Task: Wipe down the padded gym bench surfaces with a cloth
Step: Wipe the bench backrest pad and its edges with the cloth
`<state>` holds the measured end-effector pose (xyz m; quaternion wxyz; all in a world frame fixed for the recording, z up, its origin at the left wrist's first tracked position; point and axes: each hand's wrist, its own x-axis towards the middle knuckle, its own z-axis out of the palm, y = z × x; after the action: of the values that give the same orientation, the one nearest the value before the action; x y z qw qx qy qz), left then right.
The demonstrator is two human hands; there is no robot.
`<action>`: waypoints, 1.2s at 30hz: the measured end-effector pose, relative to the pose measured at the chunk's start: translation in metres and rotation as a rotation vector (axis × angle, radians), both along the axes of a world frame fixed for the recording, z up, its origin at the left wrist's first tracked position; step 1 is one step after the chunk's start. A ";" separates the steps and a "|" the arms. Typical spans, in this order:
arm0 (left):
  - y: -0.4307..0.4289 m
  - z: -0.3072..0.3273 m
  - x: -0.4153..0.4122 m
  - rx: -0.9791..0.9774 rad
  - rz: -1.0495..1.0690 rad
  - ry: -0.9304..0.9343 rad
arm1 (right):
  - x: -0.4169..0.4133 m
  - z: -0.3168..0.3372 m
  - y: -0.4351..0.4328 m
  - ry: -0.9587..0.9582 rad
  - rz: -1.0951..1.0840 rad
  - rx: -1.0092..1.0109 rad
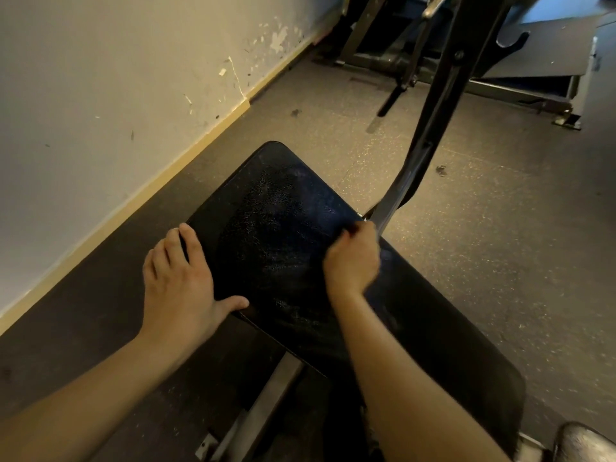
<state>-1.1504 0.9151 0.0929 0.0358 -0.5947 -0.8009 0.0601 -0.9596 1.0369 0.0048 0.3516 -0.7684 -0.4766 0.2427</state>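
Left of the bench pad (276,228) on my feed runs the scuffed wall (100,95). The left hand (176,281) lies flat on the pad's left edge, fingers straight, grip wide, holding nothing. At the pad's right edge the right hand (351,258) is curled tight; whether its grip holds anything I cannot tell through the blur.

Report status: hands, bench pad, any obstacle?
Left hand flat on bench pad, left edge. Right hand fisted at right edge, contents unclear. Nothing in the way.
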 end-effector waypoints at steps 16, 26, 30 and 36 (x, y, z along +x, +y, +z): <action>-0.002 -0.003 -0.004 -0.003 0.025 -0.030 | 0.005 0.005 0.031 -0.017 0.001 0.052; -0.002 -0.002 -0.006 0.003 0.015 -0.055 | -0.054 0.040 0.007 -0.294 0.968 0.533; -0.002 -0.004 -0.007 -0.018 0.023 -0.057 | 0.012 0.017 0.053 -0.263 0.697 0.329; -0.002 -0.004 -0.005 -0.002 0.056 -0.067 | -0.097 0.072 0.064 -0.104 0.607 0.364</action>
<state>-1.1555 0.9127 0.0888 0.0068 -0.5738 -0.8179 0.0418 -1.0562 1.1014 0.0769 0.3701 -0.5278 -0.7357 0.2078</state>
